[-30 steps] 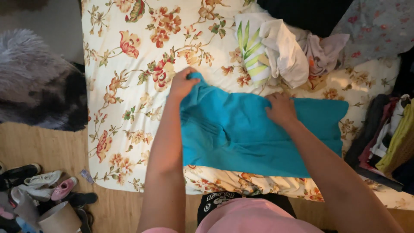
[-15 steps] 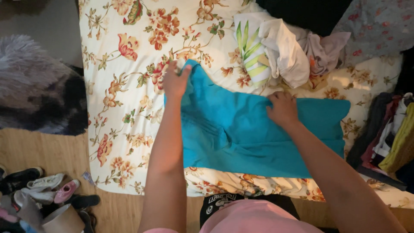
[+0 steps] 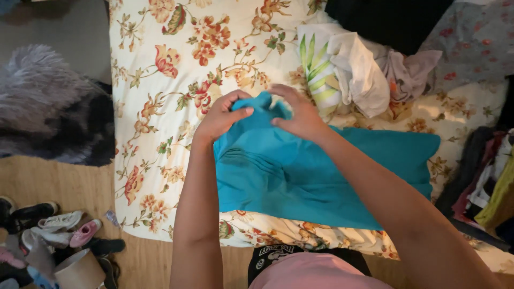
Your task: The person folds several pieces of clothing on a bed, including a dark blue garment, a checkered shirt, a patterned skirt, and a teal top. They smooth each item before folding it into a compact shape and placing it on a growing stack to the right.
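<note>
Bed [image 3: 160, 107], floral cover, fills most of the head view. No shift in the cover against the frames half a second and one second back.

Turquoise garment [image 3: 300, 176] lies spread across the near half of the bed, long edge running out to the right. Change noted: its upper left corner, which lay flat under the hands a second ago, is now bunched and lifted slightly off the cover between the two hands. Body of the cloth shows fresh creases fanning down from that corner; the right end looks unmoved.

Pile of unfolded clothes [image 3: 353, 75] beyond the garment, white and green-striped pieces on top, unchanged. Darker clothes hang or lie at the right edge [image 3: 492, 182]. Shoes [image 3: 59, 230] on the wooden floor, lower left, as before.

Left hand [image 3: 222, 115]: was pressed flat at the corner; now curled, thumb and fingers pinching the raised fabric. Right hand [image 3: 300, 115]: one second ago it rested well to the right on the cloth; it has travelled left to meet the other, fingers closed on the same bunched corner. Both are grasping the garment, nearly touching one another.

Judgement: smoothing has given way to gathering the corner, most likely the start of a fold or a lift.
</note>
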